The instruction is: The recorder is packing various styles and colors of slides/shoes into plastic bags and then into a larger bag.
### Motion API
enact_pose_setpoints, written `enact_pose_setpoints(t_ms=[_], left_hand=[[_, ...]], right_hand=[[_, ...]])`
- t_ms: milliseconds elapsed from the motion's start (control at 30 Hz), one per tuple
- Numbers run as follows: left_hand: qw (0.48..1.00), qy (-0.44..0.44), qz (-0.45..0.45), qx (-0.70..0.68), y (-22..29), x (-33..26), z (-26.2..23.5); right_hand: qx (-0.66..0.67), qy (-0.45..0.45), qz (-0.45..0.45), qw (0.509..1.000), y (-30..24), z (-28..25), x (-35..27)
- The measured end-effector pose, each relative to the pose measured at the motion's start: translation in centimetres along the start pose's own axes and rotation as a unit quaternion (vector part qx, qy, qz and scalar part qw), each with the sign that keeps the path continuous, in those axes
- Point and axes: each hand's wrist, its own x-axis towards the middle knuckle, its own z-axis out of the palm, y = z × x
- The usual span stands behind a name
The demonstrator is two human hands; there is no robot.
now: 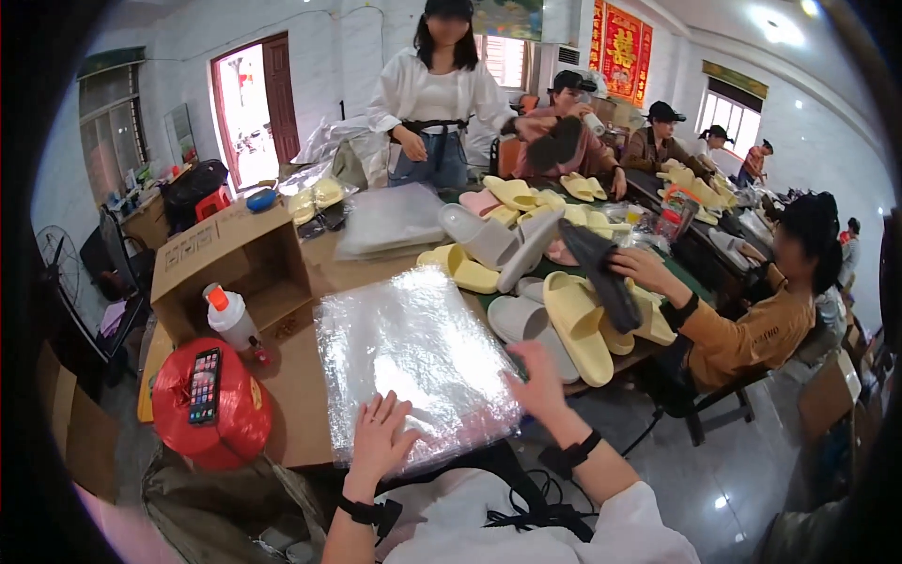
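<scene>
The left hand (378, 434) lies flat, fingers spread, on the near edge of the stack of clear plastic bags (409, 352). The right hand (540, 381), open and empty, reaches right of the stack toward a grey slipper (526, 324). The stack's long axis runs away from the person. The open cardboard box (235, 258) at left shows no contents.

Brown carton (230, 258), seemingly open

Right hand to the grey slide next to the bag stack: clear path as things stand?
Probably yes. The right hand hovers open at the right edge of the stack of clear bags, and the grey slide lies just beyond its fingertips with nothing between them.
</scene>
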Motion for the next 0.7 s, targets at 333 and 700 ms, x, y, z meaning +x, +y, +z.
enact_pose_setpoints(t_ms=[333, 700], left_hand=[[1.0, 0.012, -0.009, 0.002, 0.3, -0.3, -0.1], [1.0, -0.003, -0.017, 0.004, 0.5, -0.4, -0.3]], right_hand=[[-0.131, 0.228, 0.031, 0.964, 5.8, -8.6, 3.7], [-0.228, -0.117, 0.279, 0.926, 17.2, -10.3, 13.8]])
